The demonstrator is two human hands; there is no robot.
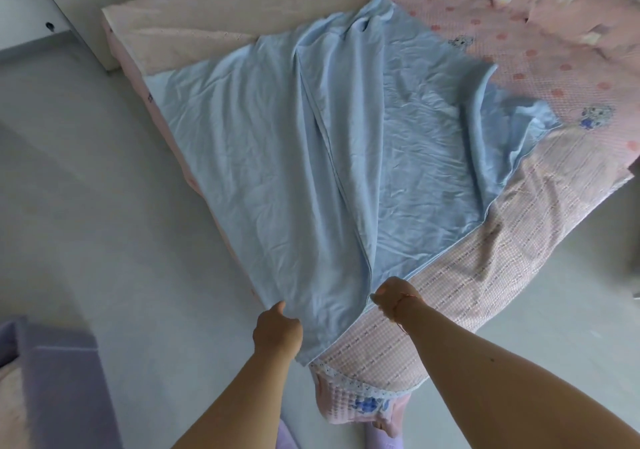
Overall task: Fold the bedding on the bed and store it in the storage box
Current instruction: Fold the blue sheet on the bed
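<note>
- light blue sheet (277, 144) lies spread across the frame's centre on the pink bed (554, 78), with 1 fold ridge down its middle
- left hand (277, 331) pinches its near edge
- right hand (394, 298) grips the edge just beside it, lower centre
- purple box (65, 389) at lower left

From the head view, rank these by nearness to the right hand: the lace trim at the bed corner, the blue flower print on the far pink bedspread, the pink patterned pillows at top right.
Measured from the right hand:
1. White lace trim, just below the hand at the near bed corner.
2. Blue flower print, further up on the right, on the dotted pink bedspread.
3. Pink patterned pillows, farthest, piled at the top right.
</note>
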